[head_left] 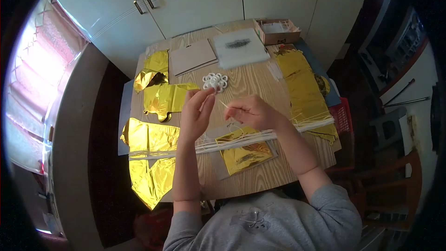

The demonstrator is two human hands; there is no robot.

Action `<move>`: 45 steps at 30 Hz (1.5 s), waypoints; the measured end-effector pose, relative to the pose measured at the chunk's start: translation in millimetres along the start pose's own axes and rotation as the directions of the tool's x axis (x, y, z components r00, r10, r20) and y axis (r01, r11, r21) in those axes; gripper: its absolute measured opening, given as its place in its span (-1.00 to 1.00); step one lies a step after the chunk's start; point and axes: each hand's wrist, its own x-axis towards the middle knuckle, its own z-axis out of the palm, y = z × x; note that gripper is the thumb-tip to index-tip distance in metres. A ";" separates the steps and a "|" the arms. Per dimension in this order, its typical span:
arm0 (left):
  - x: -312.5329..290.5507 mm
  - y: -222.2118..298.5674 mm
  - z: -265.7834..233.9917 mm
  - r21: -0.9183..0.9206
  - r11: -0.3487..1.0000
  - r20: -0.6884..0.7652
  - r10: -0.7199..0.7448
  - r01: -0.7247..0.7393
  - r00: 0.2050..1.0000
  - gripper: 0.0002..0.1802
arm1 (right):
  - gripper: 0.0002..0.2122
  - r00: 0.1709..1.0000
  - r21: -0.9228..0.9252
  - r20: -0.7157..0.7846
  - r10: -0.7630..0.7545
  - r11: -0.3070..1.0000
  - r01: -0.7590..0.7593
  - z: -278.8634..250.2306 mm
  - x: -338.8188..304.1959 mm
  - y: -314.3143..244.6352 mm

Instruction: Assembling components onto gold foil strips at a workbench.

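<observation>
My right hand (251,111) pinches a thin white cord (223,104), whose short end sticks out toward my left hand. Raised over the table's middle, my left hand (199,111) has its fingers drawn together at the tips. Whatever those fingertips hold is too small to make out. Just beyond them lies a white flower-shaped piece with looped petals (215,82). Below both hands a long bundle of white cords (213,148) stretches across the table, with loose strands fanning out at the right. Under the bundle is a square of gold foil (246,155) on a flat board.
Crinkled gold foil pieces lie at the left (160,100), the front left (151,135) and the right (299,81). Toward the back are a grey-brown board (193,57), a translucent white sheet (241,49) and an open box (278,32). Cabinets (195,4) stand behind the table.
</observation>
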 end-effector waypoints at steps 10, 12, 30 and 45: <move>-3.0 1.0 4.9 0.233 0.970 -0.135 0.101 -0.068 0.986 -0.87 | -0.92 0.989 -0.144 -0.074 -0.128 0.983 0.116 4.4 -1.0 -3.4; -2.9 0.1 -5.5 -0.090 0.993 0.146 0.093 -0.080 0.985 -0.88 | -0.92 0.973 -0.055 -0.185 -0.139 0.990 0.131 -3.4 -4.4 -14.1; -6.7 -4.7 -8.5 -0.264 0.952 0.321 -0.067 0.158 0.945 -0.79 | -0.91 0.960 -0.188 -0.233 -0.154 0.976 0.111 3.6 3.2 2.4; -4.9 -6.1 5.6 -0.137 0.990 -0.007 -0.046 0.044 0.999 -0.83 | -0.87 0.949 -0.279 -0.186 -0.256 0.939 0.199 6.0 4.0 6.0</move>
